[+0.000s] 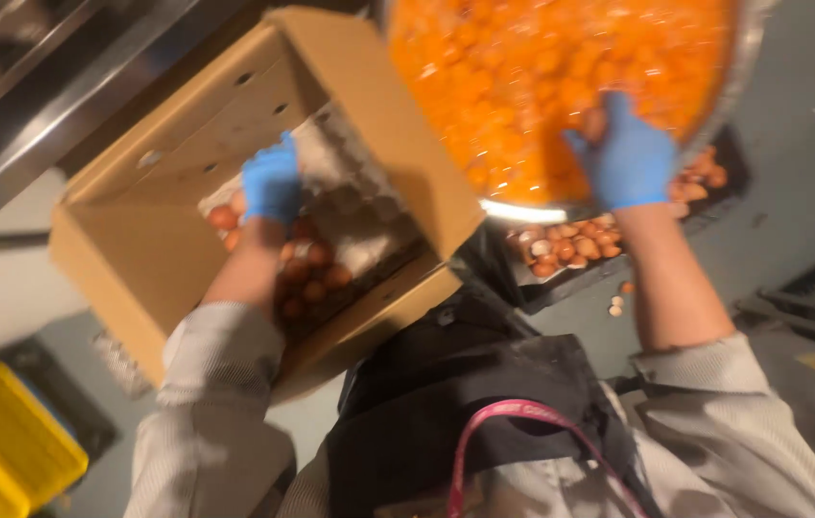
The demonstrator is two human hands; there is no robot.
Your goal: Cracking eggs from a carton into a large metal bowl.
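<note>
My left hand (271, 182), in a blue glove, reaches into an open cardboard box (139, 259) and rests on a grey egg tray (350, 206) with several brown eggs (316, 273); whether it grips an egg is hidden by blur. My right hand (630, 158), also blue-gloved, is at the near rim of a large metal bowl (532, 209) full of orange egg yolks (542, 67), fingers dipping into them.
Below the bowl a dark bin (618, 251) holds broken eggshells, with a few bits on the grey floor (615, 307). A yellow crate (0, 451) stands at lower left. A steel counter edge (52, 115) runs along the upper left.
</note>
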